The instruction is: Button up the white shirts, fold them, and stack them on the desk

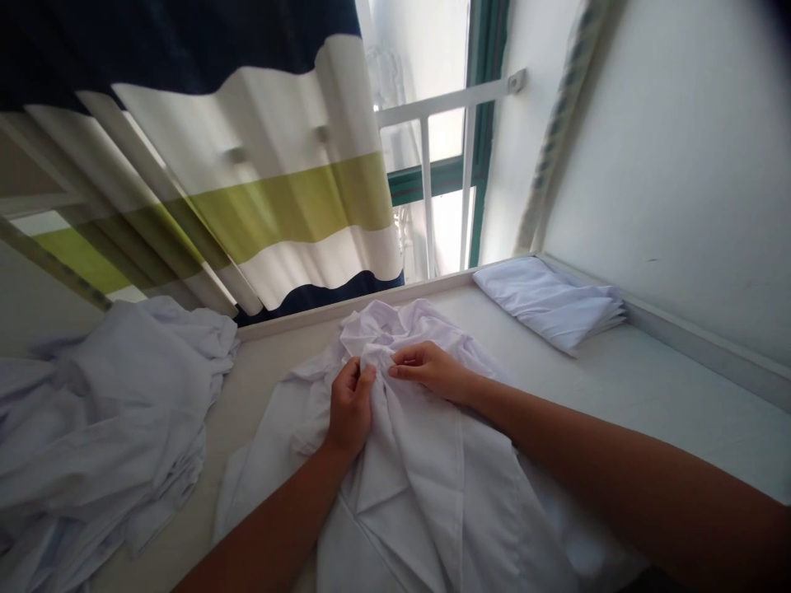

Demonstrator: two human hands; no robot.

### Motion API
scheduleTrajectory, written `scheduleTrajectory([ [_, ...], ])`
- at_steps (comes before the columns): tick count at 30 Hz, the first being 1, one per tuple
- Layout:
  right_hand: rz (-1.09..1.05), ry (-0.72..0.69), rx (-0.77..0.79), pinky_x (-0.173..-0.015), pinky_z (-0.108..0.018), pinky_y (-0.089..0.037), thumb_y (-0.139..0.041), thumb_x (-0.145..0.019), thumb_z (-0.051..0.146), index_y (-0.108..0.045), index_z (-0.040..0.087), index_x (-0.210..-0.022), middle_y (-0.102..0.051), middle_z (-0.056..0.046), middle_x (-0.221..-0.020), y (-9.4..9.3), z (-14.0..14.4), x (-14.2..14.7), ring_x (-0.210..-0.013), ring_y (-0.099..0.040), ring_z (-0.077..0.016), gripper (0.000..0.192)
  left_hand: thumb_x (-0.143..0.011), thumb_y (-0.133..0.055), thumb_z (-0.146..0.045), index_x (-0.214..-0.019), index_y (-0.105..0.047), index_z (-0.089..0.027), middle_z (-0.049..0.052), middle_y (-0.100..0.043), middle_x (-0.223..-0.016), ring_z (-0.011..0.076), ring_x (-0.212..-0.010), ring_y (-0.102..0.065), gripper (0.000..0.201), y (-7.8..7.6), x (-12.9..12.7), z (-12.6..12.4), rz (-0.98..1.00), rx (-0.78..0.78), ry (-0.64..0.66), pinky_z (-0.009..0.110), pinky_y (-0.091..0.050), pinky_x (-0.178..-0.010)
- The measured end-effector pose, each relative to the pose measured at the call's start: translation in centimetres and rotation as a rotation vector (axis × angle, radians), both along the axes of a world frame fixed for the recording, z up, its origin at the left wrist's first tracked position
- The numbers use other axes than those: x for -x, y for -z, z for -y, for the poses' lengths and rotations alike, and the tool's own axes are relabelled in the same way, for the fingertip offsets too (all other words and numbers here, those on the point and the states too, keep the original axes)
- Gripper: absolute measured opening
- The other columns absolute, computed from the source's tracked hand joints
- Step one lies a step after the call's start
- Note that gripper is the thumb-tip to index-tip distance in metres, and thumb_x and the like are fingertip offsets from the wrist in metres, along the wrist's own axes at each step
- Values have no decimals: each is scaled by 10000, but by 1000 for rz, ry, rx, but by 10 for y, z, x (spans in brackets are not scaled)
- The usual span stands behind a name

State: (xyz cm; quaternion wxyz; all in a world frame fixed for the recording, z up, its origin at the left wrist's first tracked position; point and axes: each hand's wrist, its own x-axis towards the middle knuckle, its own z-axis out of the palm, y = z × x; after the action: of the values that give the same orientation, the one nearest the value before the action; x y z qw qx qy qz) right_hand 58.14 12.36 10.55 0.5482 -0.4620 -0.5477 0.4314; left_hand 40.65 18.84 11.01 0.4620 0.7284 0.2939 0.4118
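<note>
White cloth [426,486], creased, seamed, softly bunched

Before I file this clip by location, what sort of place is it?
Probably a room indoors, perhaps in a home or laundry area: a striped curtain hangs by a window with white bars, and loose white cloth and a folded white stack lie on a rimmed surface.

At far left, a navy, cream and lime striped curtain [278,206]; beside it, bright daylight through a green-framed window [446,136] behind white railing [445,101]. At right, a white wall [667,189].
</note>
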Motion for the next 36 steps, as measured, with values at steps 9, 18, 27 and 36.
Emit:
scheduleTrajectory([
  [9,102,227,-193,-747,-293,-475,-676,-863,325,-608,203,-885,-586,-15,-844,12,1,19,-800,-553,-160,141,-921,-553,-382,-819,-562,-175,-7,-572,-789,142,-756,-503,231,2,-1,2,59,100,59,231,-423,-694],
  [18,184,313,-242,-775,-307,-511,-676,-861,307,-628,208,-945,-638,-24,-897,11,2,19,-831,-602,-167,139,-923,-594,-381,-827,-568,-178,-17,-548,-765,133,-743,-499,226,3,-3,4,106,92,67,217,-430,-698],
  [27,273,368,-270,-726,-290,-531,-678,-863,288,-682,209,-1003,-710,-34,-911,10,4,20,-812,-649,-167,161,-925,-603,-370,-877,-607,-182,-26,-512,-745,139,-746,-509,194,5,-4,2,135,110,53,222,-431,-688],
  [36,240,337,-257,-729,-315,-548,-683,-873,362,-751,202,-1019,-757,-48,-916,12,3,17,-796,-683,-190,227,-919,-612,-392,-916,-633,-173,-11,-577,-785,144,-750,-531,220,8,-3,-2,88,92,34,227,-424,-667],
])
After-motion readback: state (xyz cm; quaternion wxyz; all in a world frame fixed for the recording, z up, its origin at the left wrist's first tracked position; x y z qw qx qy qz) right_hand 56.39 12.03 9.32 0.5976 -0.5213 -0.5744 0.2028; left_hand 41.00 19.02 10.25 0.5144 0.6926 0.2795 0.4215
